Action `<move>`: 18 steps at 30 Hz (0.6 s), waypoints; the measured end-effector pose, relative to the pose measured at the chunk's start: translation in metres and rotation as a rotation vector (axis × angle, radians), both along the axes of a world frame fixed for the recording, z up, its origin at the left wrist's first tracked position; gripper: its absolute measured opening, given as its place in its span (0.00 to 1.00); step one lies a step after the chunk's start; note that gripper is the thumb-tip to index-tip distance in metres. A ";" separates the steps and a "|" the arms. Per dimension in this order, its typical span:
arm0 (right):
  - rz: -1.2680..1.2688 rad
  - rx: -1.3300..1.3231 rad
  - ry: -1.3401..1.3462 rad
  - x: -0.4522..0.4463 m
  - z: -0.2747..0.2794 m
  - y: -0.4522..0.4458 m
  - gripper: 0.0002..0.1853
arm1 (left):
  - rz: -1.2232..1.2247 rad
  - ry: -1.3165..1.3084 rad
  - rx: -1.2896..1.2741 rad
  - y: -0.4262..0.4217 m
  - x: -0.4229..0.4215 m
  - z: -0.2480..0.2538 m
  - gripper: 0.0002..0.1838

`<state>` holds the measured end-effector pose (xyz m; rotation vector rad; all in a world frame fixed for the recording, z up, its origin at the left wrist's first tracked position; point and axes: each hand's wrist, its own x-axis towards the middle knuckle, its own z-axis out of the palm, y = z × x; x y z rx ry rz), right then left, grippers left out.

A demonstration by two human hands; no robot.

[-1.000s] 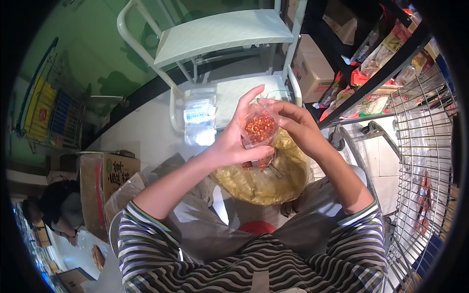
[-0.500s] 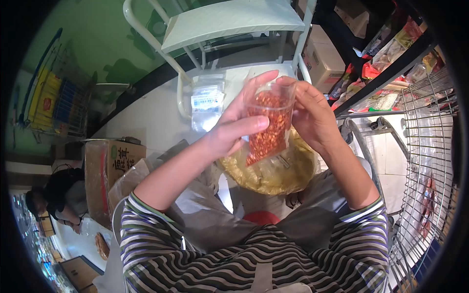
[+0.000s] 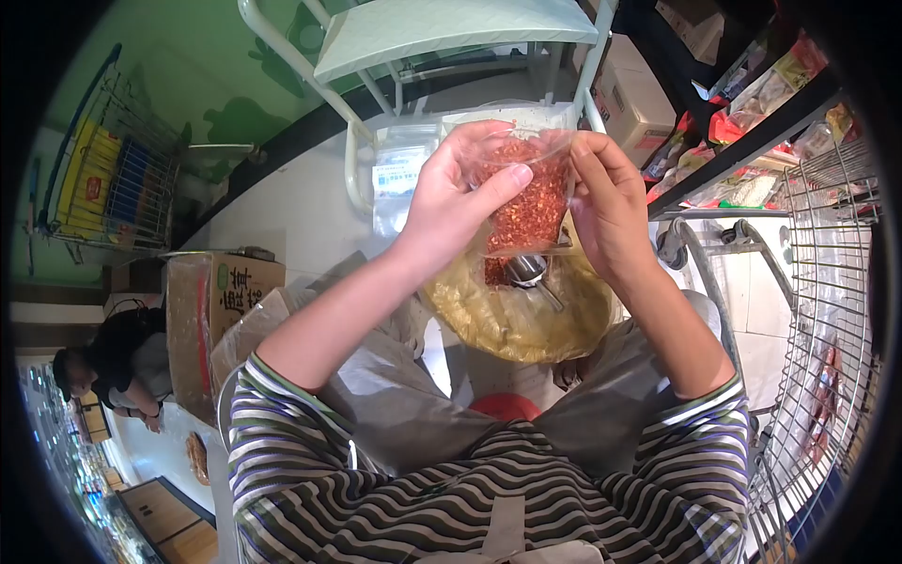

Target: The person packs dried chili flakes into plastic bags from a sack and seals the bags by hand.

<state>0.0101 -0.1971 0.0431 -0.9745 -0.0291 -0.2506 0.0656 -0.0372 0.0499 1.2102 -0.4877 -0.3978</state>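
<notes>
A clear plastic bag of red chili flakes (image 3: 526, 207) is held up between both hands. My left hand (image 3: 465, 183) grips its left side, thumb lying across the front. At the upper right edge of the bag, my right hand (image 3: 606, 183) pinches the plastic between thumb and fingers. Below the bag sits a round container lined with a yellow plastic bag (image 3: 507, 329). A metal scoop (image 3: 528, 273) rests inside it beside some chili flakes. Flat clear bags with labels (image 3: 399, 179) lie on the step stool, left of my hands.
A pale green step stool (image 3: 460, 42) stands in front. Wire shopping carts are at the far left (image 3: 113, 169) and the right (image 3: 817, 310). A cardboard box (image 3: 221, 310) is at the left, with another person (image 3: 122, 362) beyond it. Packaged goods (image 3: 770, 94) fill the right shelf.
The bag of chili flakes has turned to face me more squarely and hangs straighter. It has risen slightly, so the scoop in the yellow-lined container now shows. Both hands keep hold.
</notes>
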 end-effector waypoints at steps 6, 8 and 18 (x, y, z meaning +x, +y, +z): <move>-0.004 -0.079 0.023 0.002 -0.008 -0.002 0.09 | 0.001 0.036 -0.037 -0.001 0.000 -0.004 0.19; -0.056 -0.032 -0.006 0.002 -0.009 0.002 0.08 | 0.009 0.032 -0.025 -0.001 0.000 -0.004 0.19; -0.094 -0.168 0.022 -0.003 -0.008 0.003 0.08 | 0.005 0.007 0.001 0.000 0.002 -0.006 0.19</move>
